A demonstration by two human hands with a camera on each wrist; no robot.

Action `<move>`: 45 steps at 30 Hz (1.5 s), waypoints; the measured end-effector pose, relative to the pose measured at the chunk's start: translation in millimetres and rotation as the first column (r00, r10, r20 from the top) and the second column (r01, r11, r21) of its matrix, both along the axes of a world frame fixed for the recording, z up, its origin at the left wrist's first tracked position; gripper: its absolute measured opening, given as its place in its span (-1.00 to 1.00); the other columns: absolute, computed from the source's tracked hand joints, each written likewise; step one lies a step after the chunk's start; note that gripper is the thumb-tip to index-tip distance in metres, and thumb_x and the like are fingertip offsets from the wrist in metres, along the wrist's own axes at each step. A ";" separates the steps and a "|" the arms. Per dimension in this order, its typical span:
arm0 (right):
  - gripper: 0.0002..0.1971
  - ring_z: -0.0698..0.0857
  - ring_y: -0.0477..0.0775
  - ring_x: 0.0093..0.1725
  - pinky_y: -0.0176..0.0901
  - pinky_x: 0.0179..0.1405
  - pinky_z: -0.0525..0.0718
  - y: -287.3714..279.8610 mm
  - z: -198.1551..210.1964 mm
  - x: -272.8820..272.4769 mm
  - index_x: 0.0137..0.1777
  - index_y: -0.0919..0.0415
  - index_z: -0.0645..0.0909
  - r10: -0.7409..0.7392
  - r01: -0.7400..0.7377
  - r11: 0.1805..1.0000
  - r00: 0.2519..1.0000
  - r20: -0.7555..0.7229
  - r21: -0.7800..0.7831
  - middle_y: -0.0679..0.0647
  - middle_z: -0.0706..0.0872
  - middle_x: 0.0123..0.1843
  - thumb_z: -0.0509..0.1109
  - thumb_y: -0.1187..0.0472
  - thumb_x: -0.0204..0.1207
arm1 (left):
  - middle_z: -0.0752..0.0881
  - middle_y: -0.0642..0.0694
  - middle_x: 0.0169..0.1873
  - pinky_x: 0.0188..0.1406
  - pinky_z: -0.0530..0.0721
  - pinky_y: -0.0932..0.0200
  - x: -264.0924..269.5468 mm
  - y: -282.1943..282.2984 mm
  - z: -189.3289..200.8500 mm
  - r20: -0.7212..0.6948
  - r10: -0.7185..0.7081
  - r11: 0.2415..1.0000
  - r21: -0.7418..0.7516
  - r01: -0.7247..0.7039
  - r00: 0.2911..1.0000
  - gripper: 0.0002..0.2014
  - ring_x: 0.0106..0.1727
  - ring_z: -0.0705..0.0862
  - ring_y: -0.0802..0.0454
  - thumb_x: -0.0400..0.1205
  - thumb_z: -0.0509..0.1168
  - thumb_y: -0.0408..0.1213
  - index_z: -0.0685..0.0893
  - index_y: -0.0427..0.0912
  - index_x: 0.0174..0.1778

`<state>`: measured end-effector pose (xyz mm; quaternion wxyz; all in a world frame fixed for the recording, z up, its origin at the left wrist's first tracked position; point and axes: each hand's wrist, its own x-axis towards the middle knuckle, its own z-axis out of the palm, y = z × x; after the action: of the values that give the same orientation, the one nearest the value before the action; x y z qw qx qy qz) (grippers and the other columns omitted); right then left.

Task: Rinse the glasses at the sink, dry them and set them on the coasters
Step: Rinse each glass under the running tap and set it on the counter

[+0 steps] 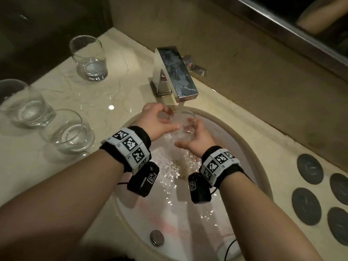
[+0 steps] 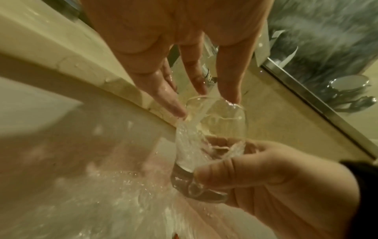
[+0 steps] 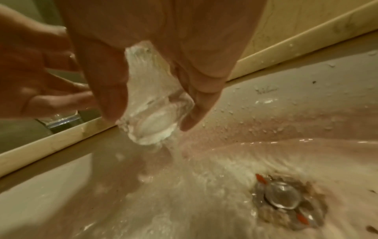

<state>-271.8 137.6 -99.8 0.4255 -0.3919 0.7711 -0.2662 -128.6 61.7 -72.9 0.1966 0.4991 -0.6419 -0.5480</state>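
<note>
Clear glass [image 1: 183,127] tilted under the tap [image 1: 177,76] so water sheets through: right hand [image 1: 195,140] grips its base, left hand's [image 1: 158,119] straight fingers [image 2: 174,106] touch the rim.

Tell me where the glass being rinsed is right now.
In the head view the glass is over the sink, under the faucet stream, gripped by the right hand.
</note>
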 end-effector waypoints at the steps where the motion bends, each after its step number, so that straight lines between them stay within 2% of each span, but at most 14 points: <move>1: -0.14 0.57 -0.01 0.25 0.05 0.25 0.63 1.3 -1.3 -1.1 0.46 0.04 0.27 -0.009 0.009 1.000 1.000 -0.002 -0.027 -0.07 0.53 0.30 0.67 0.18 0.21 | 0.35 -0.01 0.27 0.08 0.62 0.24 0.5 -0.1 1.8 -0.022 0.013 1.000 0.005 -0.013 1.000 -0.59 -0.02 0.67 0.11 0.40 0.56 -0.27 0.56 -0.08 0.08; 4: -0.15 0.52 0.00 0.33 -0.06 0.29 0.54 0.9 1.5 -0.8 0.48 0.02 0.26 0.002 -0.002 0.995 1.000 -0.003 -0.103 -0.07 0.49 0.38 0.66 0.20 0.24 | 0.33 -0.07 0.38 0.18 0.62 0.17 3.3 -1.5 5.4 -0.009 -0.003 1.000 -0.007 0.003 1.000 -0.33 0.11 0.65 0.06 0.37 0.58 -0.22 0.45 -0.10 0.36; 8: -0.12 0.55 0.01 0.33 0.06 0.38 0.54 -2.2 0.1 4.4 0.48 0.03 0.24 -0.014 0.019 0.984 1.000 0.027 -0.176 -0.05 0.49 0.37 0.66 0.26 0.23 | 0.38 -0.08 0.44 0.29 0.61 -0.03 9.6 -1.6 6.2 0.036 -0.081 0.997 0.022 0.080 0.996 -0.17 0.24 0.58 0.05 0.32 0.60 -0.17 0.34 -0.09 0.47; 13: -0.10 0.60 0.02 0.27 0.10 0.34 0.58 -5.7 -1.9 7.7 0.48 0.06 0.21 0.021 -0.018 0.981 1.000 0.012 -0.191 -0.03 0.54 0.31 0.66 0.25 0.22 | 0.38 -0.07 0.44 0.32 0.59 -0.02 15.7 -1.6 8.4 0.056 -0.105 0.994 0.015 0.104 0.993 -0.16 0.25 0.56 0.06 0.33 0.60 -0.19 0.32 -0.07 0.48; 20: -0.14 0.65 0.04 0.22 0.16 0.32 0.60 -1.9 2.7 4.3 0.36 -0.16 0.20 0.000 0.011 0.983 0.998 0.060 -0.183 -0.01 0.60 0.27 0.67 0.22 0.18 | 0.43 -0.08 0.41 0.28 0.62 -0.01 18.3 3.2 14.6 0.063 -0.105 0.994 0.012 0.105 0.992 -0.20 0.28 0.56 0.02 0.34 0.59 -0.20 0.33 -0.06 0.46; 25: -0.11 0.59 -0.01 0.26 0.00 0.34 0.56 7.4 14.1 0.3 0.48 -0.02 0.18 0.026 -0.014 0.983 0.998 0.063 -0.186 -0.08 0.53 0.26 0.65 0.28 0.25 | 0.46 -0.08 0.39 0.26 0.60 0.06 22.0 6.5 20.1 0.070 -0.097 0.995 -0.009 0.098 0.993 -0.24 0.25 0.57 0.02 0.37 0.58 -0.21 0.37 -0.09 0.44; 28: -0.14 0.56 -0.01 0.27 -0.12 0.24 0.56 18.9 25.5 -3.7 0.43 -0.11 0.24 0.053 -0.050 0.984 0.998 0.018 -0.171 -0.11 0.51 0.28 0.66 0.25 0.24 | 0.46 -0.06 0.37 0.13 0.59 0.17 24.9 10.8 23.9 0.059 -0.089 0.996 0.009 0.088 0.994 -0.26 0.23 0.57 0.04 0.38 0.57 -0.21 0.37 -0.10 0.44; 30: -0.17 0.54 -0.04 0.26 -0.30 0.07 0.53 26.0 36.3 -7.8 0.40 -0.13 0.29 0.077 -0.084 0.983 0.996 -0.047 -0.166 -0.10 0.49 0.29 0.67 0.26 0.22 | 0.46 -0.05 0.36 0.05 0.60 0.17 25.5 16.0 27.6 0.051 -0.080 0.997 0.018 0.079 0.995 -0.26 0.22 0.57 0.04 0.39 0.57 -0.21 0.37 -0.09 0.45; 34: -0.15 0.40 -0.12 0.22 -0.29 0.16 0.41 34.3 69.2 -15.8 0.48 -0.05 0.30 0.152 -0.185 0.978 0.947 -0.285 -0.094 -0.08 0.34 0.27 0.66 0.23 0.23 | 0.48 0.02 0.34 -0.01 0.62 0.16 24.0 30.7 38.4 0.047 -0.092 0.996 0.022 0.091 0.995 -0.26 0.19 0.57 0.08 0.41 0.55 -0.17 0.35 -0.08 0.46; 37: -0.15 0.49 0.00 0.24 -0.14 0.18 0.55 38.7 99.2 -15.7 0.49 -0.08 0.27 0.282 -0.304 0.951 0.789 -0.547 0.052 -0.03 0.38 0.25 0.63 0.20 0.25 | 0.51 0.05 0.23 -0.11 0.55 0.35 20.8 42.9 45.3 0.031 -0.116 0.993 0.005 0.116 0.993 -0.32 0.14 0.59 0.10 0.42 0.54 -0.17 0.39 -0.10 0.43; 38: -0.17 0.50 0.05 0.25 -0.05 0.23 0.56 40.9 109.3 -12.8 0.50 -0.09 0.25 0.333 -0.342 0.932 0.676 -0.658 0.120 0.02 0.41 0.28 0.59 0.21 0.29 | 0.54 0.04 0.19 -0.17 0.51 0.43 19.9 47.0 47.7 0.010 -0.120 0.993 0.000 0.120 0.993 -0.35 0.10 0.60 0.11 0.42 0.53 -0.19 0.42 -0.12 0.40; 40: -0.24 0.47 0.14 0.29 0.12 0.34 0.47 46.7 126.0 -4.9 0.52 -0.08 0.22 0.418 -0.404 0.876 0.366 -0.832 0.262 0.08 0.42 0.31 0.47 0.28 0.37 | 0.64 -0.01 0.10 -0.14 0.55 0.44 18.9 54.8 52.4 -0.061 -0.112 0.993 0.014 0.113 0.992 -0.45 0.01 0.63 0.14 0.44 0.52 -0.25 0.50 -0.17 0.32; 42: -0.31 0.43 0.18 0.34 0.22 0.41 0.31 53.4 138.9 3.5 0.52 -0.04 0.21 0.463 -0.451 0.808 0.085 -0.882 0.381 0.12 0.40 0.35 0.40 0.31 0.43 | 0.68 -0.04 0.01 0.09 0.65 0.23 19.8 62.1 56.7 -0.141 -0.081 0.994 0.055 0.090 0.987 -0.57 0.07 0.67 0.06 0.47 0.49 -0.29 0.55 -0.18 0.23; 45: -0.38 0.39 0.21 0.40 0.23 0.48 0.18 61.2 157.4 15.5 0.51 0.02 0.23 0.469 -0.506 0.721 -0.149 -0.871 0.474 0.15 0.36 0.43 0.37 0.26 0.50 | 0.68 -0.10 0.04 0.19 0.67 0.04 22.5 71.9 61.2 -0.243 -0.049 0.987 0.137 0.085 0.969 -0.75 0.13 0.69 -0.04 0.55 0.43 -0.29 0.57 -0.12 0.10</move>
<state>-256.3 198.8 57.5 -0.1371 -0.7251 0.6334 0.2328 -106.1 133.5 -11.7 0.2166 0.4205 -0.5880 -0.6561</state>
